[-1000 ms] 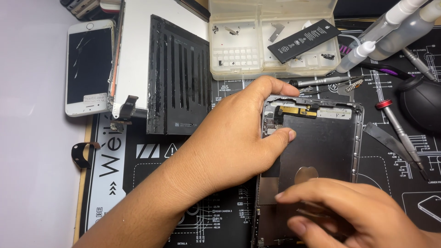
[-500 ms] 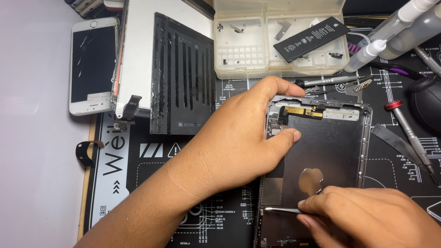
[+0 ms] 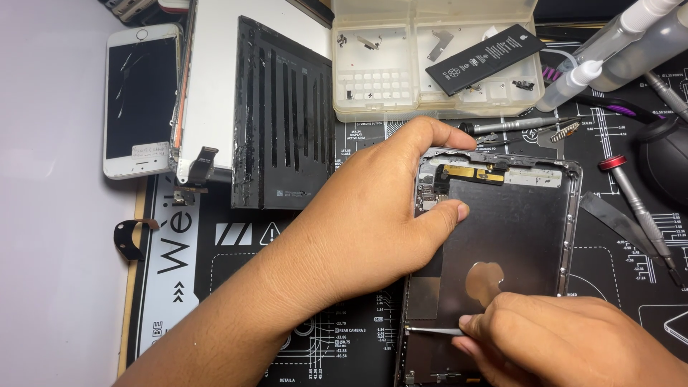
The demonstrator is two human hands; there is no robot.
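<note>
The opened tablet shell (image 3: 502, 244) was steadied on the black work mat (image 3: 236, 279) by the left hand (image 3: 365, 222), fingers curled over its top left corner and thumb pressed inside. A thin metal tool (image 3: 433, 331) was pinched in the right hand (image 3: 566, 344), its tip laid at the shell's lower left edge. The shell appeared already stripped of screen and battery; work along the lower edge seemed unfinished. Compared with a second earlier, the right hand had been drawn lower and rightward, and the tool exposed. A cracked white phone (image 3: 140, 97) lay well apart.
</note>
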